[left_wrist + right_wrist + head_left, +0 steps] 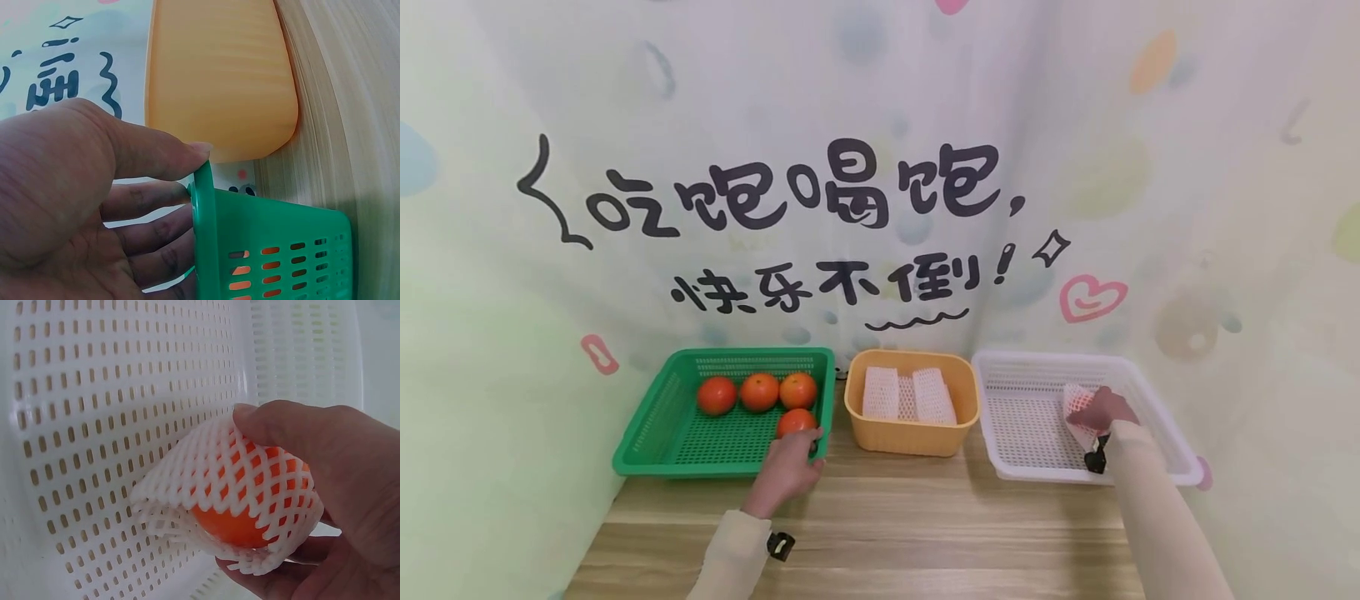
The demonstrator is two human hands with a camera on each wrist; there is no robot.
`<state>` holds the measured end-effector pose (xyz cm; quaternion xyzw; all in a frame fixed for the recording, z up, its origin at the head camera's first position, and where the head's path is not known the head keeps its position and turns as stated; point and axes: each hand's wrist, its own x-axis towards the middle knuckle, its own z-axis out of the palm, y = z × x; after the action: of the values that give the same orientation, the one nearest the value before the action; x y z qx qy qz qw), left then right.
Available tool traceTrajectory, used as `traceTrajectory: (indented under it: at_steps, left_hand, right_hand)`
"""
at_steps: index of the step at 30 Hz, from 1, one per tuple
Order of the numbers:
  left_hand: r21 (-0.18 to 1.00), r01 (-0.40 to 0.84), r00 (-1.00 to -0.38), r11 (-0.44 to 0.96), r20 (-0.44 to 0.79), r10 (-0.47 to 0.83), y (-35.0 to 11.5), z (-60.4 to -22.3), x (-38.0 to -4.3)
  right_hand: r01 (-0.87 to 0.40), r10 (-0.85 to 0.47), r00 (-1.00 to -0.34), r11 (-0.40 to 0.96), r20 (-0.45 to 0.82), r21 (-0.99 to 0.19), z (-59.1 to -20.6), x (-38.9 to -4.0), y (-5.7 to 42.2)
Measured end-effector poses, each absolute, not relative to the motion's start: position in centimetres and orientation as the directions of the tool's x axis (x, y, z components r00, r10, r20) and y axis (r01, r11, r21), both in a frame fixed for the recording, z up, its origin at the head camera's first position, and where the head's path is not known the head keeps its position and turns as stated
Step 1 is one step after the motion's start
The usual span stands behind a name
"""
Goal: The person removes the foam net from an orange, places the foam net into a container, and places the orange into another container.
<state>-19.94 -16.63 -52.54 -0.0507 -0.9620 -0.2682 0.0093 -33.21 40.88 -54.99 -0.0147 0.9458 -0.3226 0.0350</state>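
My left hand (pixel 786 473) grips the near right corner of the green basket (pixel 655 450). In the left wrist view its thumb lies on the rim (pixel 203 206), with the fingers on the other side. Several red-orange tomatoes (pixel 759 392) sit in that basket, one of them close to the hand. Over the white basket (pixel 1022 467), my right hand (pixel 1108 408) holds a tomato (pixel 234 526) wrapped in a white foam net (pixel 212 462). The thumb presses on the net from one side and the fingers are curled under the other; the net's open end shows the bare fruit.
Between the two baskets stands an orange-yellow bin (pixel 910 439) holding several folded white foam nets (pixel 881 392). All three containers stand on a wood-grain table (pixel 910 533), against a printed curtain (pixel 865 100) with black lettering.
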Motion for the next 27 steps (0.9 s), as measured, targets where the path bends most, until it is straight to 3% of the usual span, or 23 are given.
traceTrajectory:
  at_steps: [1,2,6,27]
  left_hand:
    - [0.517,0.107,-0.994,0.849,0.047,0.097,-16.6,-52.6,-20.0]
    - [0.520,0.110,-0.994,0.847,0.047,0.100,-16.5,-52.6,-20.0]
    - [0.527,0.120,-0.993,0.841,0.054,0.108,-16.2,-52.8,-20.1]
    - [0.536,0.073,-0.997,0.841,0.021,0.073,-16.5,-52.6,-19.9]
  right_hand:
    - [0.030,-0.032,-0.995,0.800,-0.092,-0.600,-55.0,-33.5,41.0]
    - [0.105,-0.002,-0.977,0.865,-0.213,-0.490,-54.1,-33.7,40.7]
    - [0.169,0.033,-0.950,0.892,-0.312,-0.420,-53.3,-33.9,40.7]
    - [0.064,-0.002,-0.991,0.868,-0.133,-0.493,-49.0,-32.5,37.4]
